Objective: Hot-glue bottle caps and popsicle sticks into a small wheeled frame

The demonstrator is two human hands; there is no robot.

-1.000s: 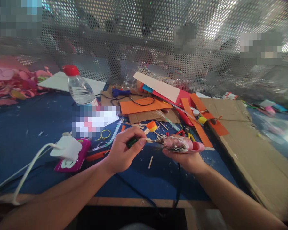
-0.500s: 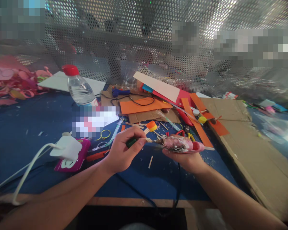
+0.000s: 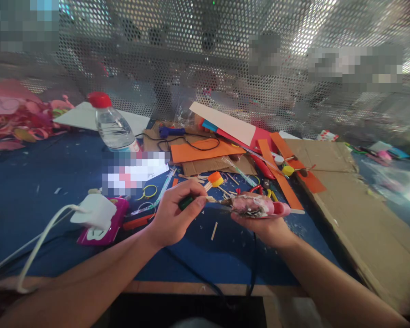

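Observation:
My right hand [image 3: 268, 228] is wrapped round a pink hot glue gun [image 3: 248, 205] smeared with whitish and dark residue. Its nozzle points left, and a dark cord hangs below it. Pinched in my left hand [image 3: 177, 212] is a small bundle of thin wooden sticks [image 3: 210, 199], with a dark green piece [image 3: 186, 202] partly hidden by the fingers. The nozzle tip meets or nearly touches the stick ends; I cannot tell which. Just beyond the fingers, an orange and yellow cap-like piece [image 3: 215, 178] shows at the end of pale sticks.
A water bottle [image 3: 114, 127] with a red cap stands back left. Near my left forearm sits a white charger [image 3: 94, 212] on a magenta power strip [image 3: 123, 209]. Orange strips [image 3: 283, 180], loose sticks and pliers lie behind my hands. Cardboard [image 3: 355, 205] lies at right, a perforated metal screen [image 3: 177, 45] behind.
Both hands keep almost the same place and the same hold. The glue gun has shifted very slightly to the left.

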